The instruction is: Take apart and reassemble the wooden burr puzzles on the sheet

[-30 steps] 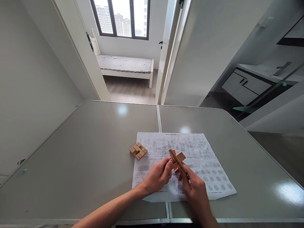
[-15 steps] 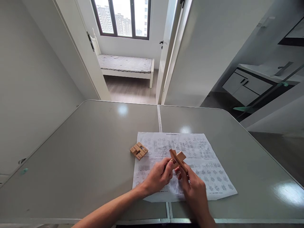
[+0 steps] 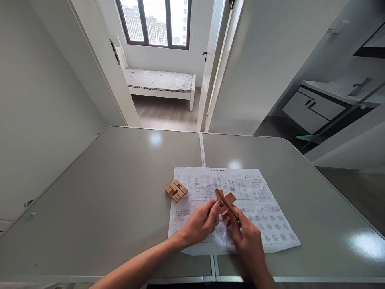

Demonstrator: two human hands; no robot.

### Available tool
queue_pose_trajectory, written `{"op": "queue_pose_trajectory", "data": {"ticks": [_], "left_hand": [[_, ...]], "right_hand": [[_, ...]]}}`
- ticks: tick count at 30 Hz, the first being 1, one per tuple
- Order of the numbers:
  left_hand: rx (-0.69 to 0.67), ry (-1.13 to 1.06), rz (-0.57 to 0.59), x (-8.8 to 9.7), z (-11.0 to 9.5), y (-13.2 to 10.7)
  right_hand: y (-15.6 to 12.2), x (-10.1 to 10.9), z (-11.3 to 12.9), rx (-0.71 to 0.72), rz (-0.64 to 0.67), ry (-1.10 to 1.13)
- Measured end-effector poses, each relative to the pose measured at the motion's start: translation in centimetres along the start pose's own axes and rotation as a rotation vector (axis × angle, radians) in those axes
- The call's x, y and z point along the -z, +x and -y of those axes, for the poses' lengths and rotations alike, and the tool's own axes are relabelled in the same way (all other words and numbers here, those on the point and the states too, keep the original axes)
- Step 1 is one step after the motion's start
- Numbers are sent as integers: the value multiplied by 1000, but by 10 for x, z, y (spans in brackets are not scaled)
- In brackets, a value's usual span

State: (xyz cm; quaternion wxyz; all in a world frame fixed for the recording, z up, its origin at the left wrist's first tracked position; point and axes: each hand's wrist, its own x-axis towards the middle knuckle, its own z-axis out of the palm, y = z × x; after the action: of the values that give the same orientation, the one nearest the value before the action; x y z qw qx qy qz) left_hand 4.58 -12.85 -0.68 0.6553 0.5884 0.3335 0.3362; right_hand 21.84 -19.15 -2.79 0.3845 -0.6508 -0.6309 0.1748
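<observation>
My left hand (image 3: 201, 222) pinches the near-left end of a light wooden puzzle piece (image 3: 230, 197), whose other end sticks out at the upper right. A darker-looking wooden puzzle stick (image 3: 221, 196) crosses over it at an angle, and the fingers of my right hand (image 3: 245, 230) are closed on its lower end. The two pieces touch where they cross; how they fit together there is hidden by my fingers. Both hands are above a printed instruction sheet (image 3: 270, 216). Left of them, a block of several notched wooden pieces (image 3: 176, 190) lies partly on the sheet's left edge.
The sheet lies across the seam (image 3: 201, 150) of a grey table (image 3: 120, 192) with a pale metal edge. Beyond the table are a doorway with an open door (image 3: 210, 60), a bed (image 3: 159, 82) and a window. A sink cabinet (image 3: 313, 106) stands at the right.
The right hand has shifted very slightly right and down, with the crossing stick tilting a little. The left hand and the block on the sheet are practically unchanged.
</observation>
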Motion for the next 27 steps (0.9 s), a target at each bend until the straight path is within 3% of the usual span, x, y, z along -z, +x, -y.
{"op": "queue_pose_trajectory", "data": {"ticks": [27], "left_hand": [[-4,-15,30,1,-9,-1]], "right_hand": [[2,6,-5,-12,80,133]]}}
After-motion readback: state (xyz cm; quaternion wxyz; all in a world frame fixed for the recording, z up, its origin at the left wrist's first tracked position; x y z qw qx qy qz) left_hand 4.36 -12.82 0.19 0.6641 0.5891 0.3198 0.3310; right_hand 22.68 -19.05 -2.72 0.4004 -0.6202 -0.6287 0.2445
